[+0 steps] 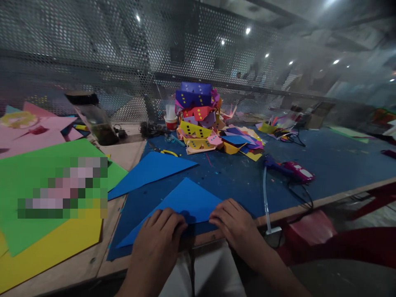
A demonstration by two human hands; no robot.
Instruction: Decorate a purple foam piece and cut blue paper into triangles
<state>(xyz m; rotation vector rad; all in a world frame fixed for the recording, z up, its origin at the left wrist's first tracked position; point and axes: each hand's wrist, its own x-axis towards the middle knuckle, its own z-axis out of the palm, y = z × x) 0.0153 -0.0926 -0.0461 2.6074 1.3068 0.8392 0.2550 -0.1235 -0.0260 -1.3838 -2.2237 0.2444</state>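
Observation:
A blue triangular sheet of paper (pixel 188 202) lies at the front of the blue table, its long edge toward me. My left hand (pixel 161 231) is closed at the left part of that near edge, thumb and fingers together on the paper. On the right part of the same edge, my right hand (pixel 233 220) pinches the paper with bent fingers. Behind it and to the left lies a second blue paper triangle (pixel 154 169), flat and untouched. Scissors with yellow handles (pixel 169 152) rest just beyond this second triangle.
Large green (pixel 102 161) and yellow sheets (pixel 77 237) cover the left side, near a dark-lidded jar (pixel 93 117). Stacked coloured paper pieces with small squares (pixel 196 123) stand at the back. A purple glue gun (pixel 298 171) with a cord lies right. A red chair (pixel 346 245) stands below the edge.

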